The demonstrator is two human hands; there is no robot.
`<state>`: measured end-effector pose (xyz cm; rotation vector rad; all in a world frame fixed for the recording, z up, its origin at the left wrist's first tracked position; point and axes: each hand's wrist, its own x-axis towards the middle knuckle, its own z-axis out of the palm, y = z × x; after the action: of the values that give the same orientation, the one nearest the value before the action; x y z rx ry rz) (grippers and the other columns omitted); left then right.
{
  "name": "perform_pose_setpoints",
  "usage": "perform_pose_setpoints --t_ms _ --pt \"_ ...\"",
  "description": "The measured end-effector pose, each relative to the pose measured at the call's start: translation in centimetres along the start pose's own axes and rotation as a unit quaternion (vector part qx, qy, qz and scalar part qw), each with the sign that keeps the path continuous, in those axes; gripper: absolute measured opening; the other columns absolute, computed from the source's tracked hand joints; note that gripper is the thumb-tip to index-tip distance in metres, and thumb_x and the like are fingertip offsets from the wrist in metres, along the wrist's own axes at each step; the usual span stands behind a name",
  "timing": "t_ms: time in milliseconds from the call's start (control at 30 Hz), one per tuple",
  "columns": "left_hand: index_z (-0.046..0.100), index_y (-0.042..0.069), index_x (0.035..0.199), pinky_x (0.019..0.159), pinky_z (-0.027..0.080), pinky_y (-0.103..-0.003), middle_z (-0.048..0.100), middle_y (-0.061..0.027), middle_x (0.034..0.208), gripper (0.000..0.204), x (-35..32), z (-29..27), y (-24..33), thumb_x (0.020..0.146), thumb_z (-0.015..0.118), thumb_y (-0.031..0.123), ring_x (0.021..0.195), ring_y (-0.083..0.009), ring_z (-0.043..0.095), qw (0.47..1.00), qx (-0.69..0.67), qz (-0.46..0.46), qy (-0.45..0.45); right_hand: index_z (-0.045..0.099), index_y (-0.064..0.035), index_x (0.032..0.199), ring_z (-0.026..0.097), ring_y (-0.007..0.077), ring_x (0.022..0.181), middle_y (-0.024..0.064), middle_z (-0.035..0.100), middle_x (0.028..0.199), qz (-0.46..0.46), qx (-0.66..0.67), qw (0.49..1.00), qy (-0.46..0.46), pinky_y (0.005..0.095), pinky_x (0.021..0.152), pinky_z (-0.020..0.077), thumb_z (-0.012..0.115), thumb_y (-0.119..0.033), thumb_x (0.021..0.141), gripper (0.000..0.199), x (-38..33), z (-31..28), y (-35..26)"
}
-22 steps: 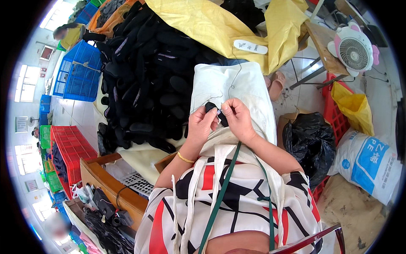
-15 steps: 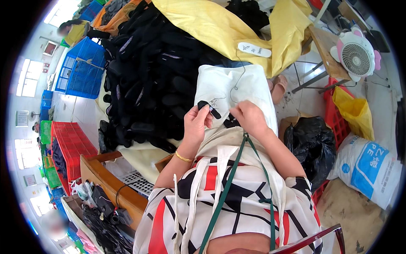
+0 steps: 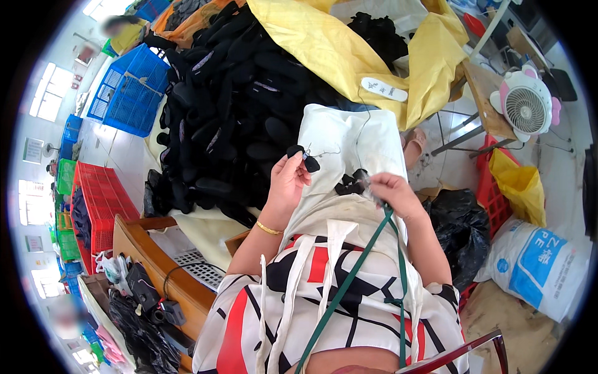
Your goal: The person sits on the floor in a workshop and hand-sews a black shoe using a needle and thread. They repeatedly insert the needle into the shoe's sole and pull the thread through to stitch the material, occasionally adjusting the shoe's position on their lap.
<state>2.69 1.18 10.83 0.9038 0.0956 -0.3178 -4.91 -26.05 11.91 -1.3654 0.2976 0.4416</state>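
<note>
My left hand [image 3: 289,177] pinches a small black fabric piece [image 3: 311,164] above the white cloth [image 3: 324,128] over my lap; loose dark threads trail from the piece. To its right, my right hand [image 3: 396,194] is closed, with a small greyish thing at its fingertips, too blurred to name. A green cord [image 3: 358,262] runs from my chest up to this hand. Several small black pieces [image 3: 351,183] lie on my lap between the hands. A dark thread crosses the white cloth from near a white insole [image 3: 384,89] with handwriting on it.
A big heap of black shoe-like fabric pieces [image 3: 230,118] lies ahead left, beside yellow sheeting [image 3: 324,47]. Blue [image 3: 134,90] and red crates [image 3: 103,206] stand left, near a wooden frame [image 3: 162,280]. At right are a fan [image 3: 526,103], a black bag [image 3: 458,230] and a white sack [image 3: 536,265].
My right hand has moved right and toward me, away from the left hand, and the green cord's end has shifted with it. The left hand still holds the black piece, now turned.
</note>
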Motion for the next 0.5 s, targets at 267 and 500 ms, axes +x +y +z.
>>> perform_pose_setpoints --t_ms 267,500 --pt "0.066 0.004 0.1 0.054 0.047 -0.027 0.068 -0.0053 0.084 0.02 -0.8 1.8 -0.8 0.102 0.055 0.021 0.064 -0.014 0.061 0.989 -0.084 -0.098 -0.071 0.067 -0.0012 0.108 0.049 0.0043 0.065 -0.001 0.06 0.078 -0.136 -0.04 0.99 -0.02 0.0209 0.054 0.0375 0.059 -0.019 0.1 0.021 1.1 3.6 -1.2" --pt "0.066 0.0 0.108 0.055 0.05 -0.027 0.069 -0.0062 0.086 0.025 -1.4 2.1 -1.3 0.102 0.054 0.021 0.065 -0.0146 0.062 0.972 -0.154 -0.133 -0.114 0.069 0.0037 0.095 0.055 0.0158 0.069 0.0095 0.06 0.078 -0.238 -0.205 0.948 0.051 0.0296 0.064 0.0451 0.07 -0.021 0.091 0.025 0.6 5.5 -1.8"
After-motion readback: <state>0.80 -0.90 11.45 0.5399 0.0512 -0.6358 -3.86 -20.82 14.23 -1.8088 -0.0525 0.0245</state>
